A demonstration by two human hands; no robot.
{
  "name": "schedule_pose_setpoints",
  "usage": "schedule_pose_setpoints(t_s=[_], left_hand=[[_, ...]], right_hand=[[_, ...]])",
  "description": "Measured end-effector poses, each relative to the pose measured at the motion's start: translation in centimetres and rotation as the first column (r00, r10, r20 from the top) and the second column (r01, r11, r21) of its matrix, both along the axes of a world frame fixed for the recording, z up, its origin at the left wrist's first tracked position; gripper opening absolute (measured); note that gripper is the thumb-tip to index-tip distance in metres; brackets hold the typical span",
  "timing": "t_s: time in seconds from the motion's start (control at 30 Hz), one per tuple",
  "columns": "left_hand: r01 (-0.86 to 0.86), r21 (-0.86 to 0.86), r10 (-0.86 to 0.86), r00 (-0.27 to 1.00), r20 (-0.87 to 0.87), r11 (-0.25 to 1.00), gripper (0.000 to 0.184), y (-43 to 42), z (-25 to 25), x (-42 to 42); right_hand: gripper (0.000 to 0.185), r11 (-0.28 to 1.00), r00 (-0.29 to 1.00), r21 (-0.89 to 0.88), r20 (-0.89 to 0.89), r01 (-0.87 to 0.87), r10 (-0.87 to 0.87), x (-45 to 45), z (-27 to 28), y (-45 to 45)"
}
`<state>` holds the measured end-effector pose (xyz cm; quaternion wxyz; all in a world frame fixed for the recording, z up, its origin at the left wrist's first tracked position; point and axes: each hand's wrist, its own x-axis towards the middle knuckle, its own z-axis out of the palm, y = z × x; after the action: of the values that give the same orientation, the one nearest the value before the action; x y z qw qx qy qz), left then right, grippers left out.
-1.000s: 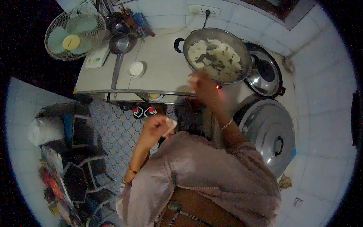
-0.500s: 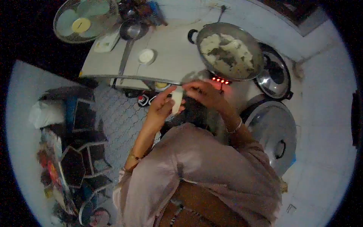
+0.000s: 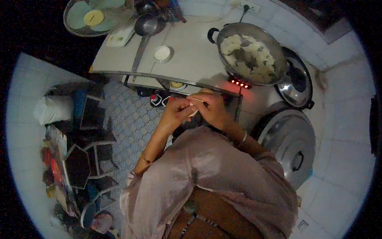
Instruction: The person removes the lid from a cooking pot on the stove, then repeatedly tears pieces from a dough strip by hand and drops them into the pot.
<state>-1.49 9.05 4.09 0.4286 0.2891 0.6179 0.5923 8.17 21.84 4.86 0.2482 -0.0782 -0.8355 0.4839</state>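
Observation:
My left hand [image 3: 174, 114] and my right hand [image 3: 215, 110] meet in front of my chest, just off the counter's front edge. Between their fingertips is a small white dough-like piece [image 3: 194, 113], pinched from both sides and mostly covered by fingers. Beyond my right hand, a wide wok [image 3: 276, 73] holds white lumps with dark bits [image 3: 248, 51]. Red lights [image 3: 240, 84] glow at the wok's near side. On the counter left of the wok sits a round white item [image 3: 162, 53]; dim light hides its details.
A long-handled ladle [image 3: 146, 26], a white kitchen scale [image 3: 120, 38] and a fan [image 3: 94, 18] are at the far left. A glass lid [image 3: 293, 81] leans by the wok. Nearer on the right lies a large metal lid [image 3: 288, 139]. A rack [image 3: 77, 167] stands left.
My right hand has come down and in, onto the white piece that lay in my left hand. Both hands now close over it, and less of it shows. The view has shifted slightly.

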Motion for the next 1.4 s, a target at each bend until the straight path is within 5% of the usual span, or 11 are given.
schedule_pose_setpoints(t_s=[0.13,0.27,0.37,0.6,0.67,0.73,0.8,0.9,1.13,1.2,1.4], left_hand=[[0.104,-0.011,-0.104,0.972,-0.213,0.995,0.011,-0.9,0.7,0.1],[0.204,0.126,-0.195,0.977,-0.081,0.971,0.011,-1.0,3.1,1.2],[-0.031,0.021,0.029,0.997,0.077,0.999,0.012,-0.7,1.3,0.5],[-0.116,0.092,0.126,0.986,-0.111,0.989,0.013,0.0,-0.1,0.6],[-0.228,0.154,0.231,0.973,-0.003,0.961,0.013,0.2,-0.6,0.8],[-0.242,0.135,0.253,0.964,-0.080,0.961,0.013,0.5,0.2,1.1],[-0.280,0.122,0.291,0.954,-0.077,0.952,0.012,0.9,0.3,1.3],[-0.304,0.152,0.311,0.950,-0.026,0.940,0.009,1.2,-0.5,1.3],[-0.236,0.188,0.238,0.971,0.009,0.953,0.011,1.1,-1.8,0.9],[-0.277,0.222,0.206,0.933,0.297,0.935,0.012,1.2,-1.5,1.3],[-0.277,0.262,0.094,0.832,0.547,0.924,0.018,1.3,-1.5,1.5]], right_hand=[[0.014,0.993,0.999,0.118,0.039,0.026,-0.031,0.4,0.1,0.9],[0.022,0.918,0.979,0.346,-0.005,0.192,-0.203,0.3,-1.8,6.6],[0.021,0.778,0.862,0.377,-0.146,0.502,-0.486,1.4,0.2,10.1],[0.021,0.613,0.800,0.568,-0.143,0.549,-0.583,2.0,0.2,16.5],[0.020,0.885,0.912,0.296,0.090,0.360,-0.401,1.8,0.7,11.9],[0.021,0.982,0.980,0.096,0.095,0.164,-0.173,1.6,0.1,7.8],[0.023,0.962,0.984,-0.263,0.144,-0.067,0.108,1.2,-1.4,4.3],[0.023,0.833,0.985,-0.552,0.118,-0.040,0.126,0.8,-1.5,0.7],[0.014,0.689,0.979,-0.723,0.102,-0.049,0.176,1.0,-2.4,0.4],[0.012,0.610,0.992,-0.789,0.008,-0.074,0.130,1.2,-3.2,0.4],[0.014,0.482,0.998,-0.874,-0.061,-0.055,0.004,1.5,-2.1,0.7]])
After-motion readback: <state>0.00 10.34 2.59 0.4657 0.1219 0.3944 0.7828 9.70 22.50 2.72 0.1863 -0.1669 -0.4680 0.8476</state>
